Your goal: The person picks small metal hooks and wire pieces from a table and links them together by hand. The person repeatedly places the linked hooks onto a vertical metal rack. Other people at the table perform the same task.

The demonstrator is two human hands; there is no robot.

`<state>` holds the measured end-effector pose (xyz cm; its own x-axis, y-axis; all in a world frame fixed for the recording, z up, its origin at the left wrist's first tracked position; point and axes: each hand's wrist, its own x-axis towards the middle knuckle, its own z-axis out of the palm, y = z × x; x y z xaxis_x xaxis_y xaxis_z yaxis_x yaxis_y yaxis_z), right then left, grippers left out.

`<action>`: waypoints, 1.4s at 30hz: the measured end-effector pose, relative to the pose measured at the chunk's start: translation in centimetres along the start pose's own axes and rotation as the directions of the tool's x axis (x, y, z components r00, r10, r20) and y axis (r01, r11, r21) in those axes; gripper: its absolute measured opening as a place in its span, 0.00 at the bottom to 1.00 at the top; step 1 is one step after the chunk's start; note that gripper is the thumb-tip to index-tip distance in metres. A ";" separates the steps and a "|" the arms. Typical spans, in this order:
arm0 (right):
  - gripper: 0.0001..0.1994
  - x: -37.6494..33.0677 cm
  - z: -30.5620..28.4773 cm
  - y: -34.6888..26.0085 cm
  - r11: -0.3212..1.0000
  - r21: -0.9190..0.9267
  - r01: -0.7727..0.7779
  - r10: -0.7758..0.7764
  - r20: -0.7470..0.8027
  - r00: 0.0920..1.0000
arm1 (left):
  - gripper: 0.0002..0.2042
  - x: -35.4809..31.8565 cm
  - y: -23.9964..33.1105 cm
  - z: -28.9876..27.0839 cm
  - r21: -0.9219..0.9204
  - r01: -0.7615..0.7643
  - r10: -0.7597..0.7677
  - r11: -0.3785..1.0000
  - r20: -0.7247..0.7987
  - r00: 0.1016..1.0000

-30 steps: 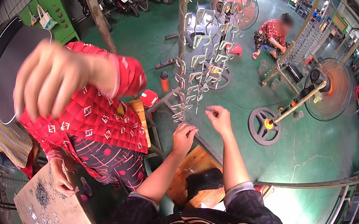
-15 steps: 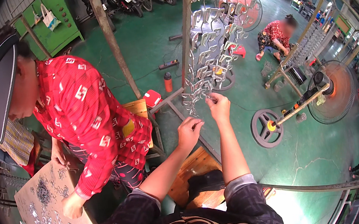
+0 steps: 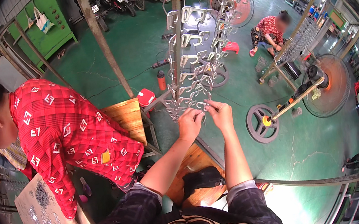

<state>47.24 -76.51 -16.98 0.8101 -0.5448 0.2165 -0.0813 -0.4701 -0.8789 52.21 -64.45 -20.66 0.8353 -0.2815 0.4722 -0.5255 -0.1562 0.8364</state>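
Observation:
Strands of small silvery bent-metal clips point(image 3: 192, 39) hang in front of me in rows on wire hooks. Both of my hands are raised at the lower end of the strands. My right hand point(image 3: 221, 115) pinches a small metal clip point(image 3: 202, 108) between thumb and fingertips. Close beside it, my left hand point(image 3: 190, 124) is closed, thumb against fingers; what it grips is too small to make out. More clips hang just behind the fingers and partly overlap them.
At left, a person in a red patterned shirt point(image 3: 62, 126) bends over a board point(image 3: 28, 197) heaped with small metal parts. A wooden stool point(image 3: 128, 118) stands between us. A fan point(image 3: 328, 84) with a round base is at right. Another person point(image 3: 270, 31) crouches farther off.
My hands have come closer together, the right one lower. The hanging strands appear larger and farther left. The person in red has bent lower over the board.

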 end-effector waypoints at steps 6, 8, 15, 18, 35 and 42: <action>0.13 -0.9 0.1 0.1 0.999 -0.034 0.037 -0.038 -0.016 0.999 | 0.04 -0.5 0.1 -0.1 0.067 -0.009 0.006 0.998 0.055 0.998; 0.14 -1.3 -0.4 -0.8 0.997 -0.063 -0.035 0.035 0.004 0.999 | 0.04 -0.6 -0.3 0.0 0.096 -0.034 0.027 0.995 0.067 0.997; 0.09 -2.7 1.0 2.3 0.990 -0.094 -0.104 0.101 -0.028 0.994 | 0.05 -0.1 -1.0 -0.3 0.065 0.017 -0.023 0.998 0.087 0.996; 0.07 -2.3 2.0 3.4 0.988 -0.141 -0.070 0.065 -0.037 0.997 | 0.06 0.2 -0.6 -0.5 0.025 0.039 -0.041 0.999 0.103 0.994; 0.07 0.5 1.4 1.6 0.995 -0.086 -0.058 0.066 0.098 0.993 | 0.04 -0.4 -3.4 -1.9 0.045 0.057 -0.061 0.997 0.110 0.992; 0.12 4.9 2.0 -1.8 0.998 -0.058 0.007 -0.011 -0.072 0.997 | 0.04 -0.4 -2.7 -3.9 0.038 0.014 -0.018 0.999 0.106 0.994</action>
<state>52.50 -76.92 -15.16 0.7669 -0.5882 0.2567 -0.1087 -0.5133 -0.8513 53.94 -60.20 -22.04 0.8228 -0.3776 0.4247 -0.5194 -0.1963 0.8316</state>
